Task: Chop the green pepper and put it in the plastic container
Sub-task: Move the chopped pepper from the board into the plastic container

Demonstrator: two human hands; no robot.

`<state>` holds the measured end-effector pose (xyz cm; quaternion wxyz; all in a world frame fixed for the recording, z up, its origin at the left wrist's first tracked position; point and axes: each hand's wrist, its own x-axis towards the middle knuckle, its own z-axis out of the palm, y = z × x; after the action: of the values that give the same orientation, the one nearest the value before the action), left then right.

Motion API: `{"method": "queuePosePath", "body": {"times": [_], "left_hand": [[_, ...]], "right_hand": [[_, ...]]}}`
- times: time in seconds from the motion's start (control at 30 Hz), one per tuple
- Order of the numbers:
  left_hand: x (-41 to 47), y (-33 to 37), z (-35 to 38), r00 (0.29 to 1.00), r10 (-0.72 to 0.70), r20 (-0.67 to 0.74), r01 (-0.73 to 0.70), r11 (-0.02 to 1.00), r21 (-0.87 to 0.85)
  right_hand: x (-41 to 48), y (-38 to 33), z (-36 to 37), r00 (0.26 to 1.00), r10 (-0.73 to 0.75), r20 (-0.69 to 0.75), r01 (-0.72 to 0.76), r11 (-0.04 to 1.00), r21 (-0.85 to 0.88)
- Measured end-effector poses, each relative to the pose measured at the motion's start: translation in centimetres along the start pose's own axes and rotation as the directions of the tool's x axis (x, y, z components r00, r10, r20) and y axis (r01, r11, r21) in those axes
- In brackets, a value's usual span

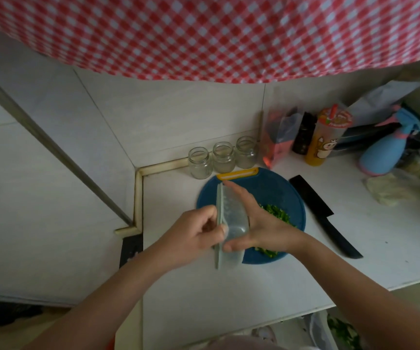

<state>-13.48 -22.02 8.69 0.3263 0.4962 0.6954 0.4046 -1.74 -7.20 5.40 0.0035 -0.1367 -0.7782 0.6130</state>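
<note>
A clear plastic container with a pale green lid is held on its side above the left part of a round blue cutting board. My left hand grips the lid edge with curled fingers. My right hand lies against the container's far side, fingers stretched along it and thumb underneath. Chopped green pepper lies in a pile on the board, partly hidden behind my right hand; more bits show below the wrist. A black knife rests on the counter right of the board.
Three empty glass jars stand at the wall behind the board. To the back right are a plastic bag, a dark bottle, an orange cup and a blue spray bottle. A red checked cloth hangs overhead.
</note>
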Motion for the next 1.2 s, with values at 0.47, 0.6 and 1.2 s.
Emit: {"method": "queuePosePath", "body": {"times": [0.47,0.6,1.2], "left_hand": [[0.4,-0.3,-1.9,0.972,-0.196,-0.131,0.147,0.938,-0.313],[-0.3,-2.3,-3.1,0.922,-0.366,-0.128,0.274,0.848,-0.453],[-9.2,-15.7,-4.0,0.342,-0.88,-0.33,0.672,0.475,-0.569]], "right_hand": [[-1.9,0.7,-3.7,0.999,0.003,-0.055,0.01,0.971,0.24],[-1.7,2.1,-5.1,0.999,0.035,-0.017,-0.03,0.969,0.247],[1.3,4.7,1.7,0.982,0.169,0.081,-0.177,0.696,0.696]]}}
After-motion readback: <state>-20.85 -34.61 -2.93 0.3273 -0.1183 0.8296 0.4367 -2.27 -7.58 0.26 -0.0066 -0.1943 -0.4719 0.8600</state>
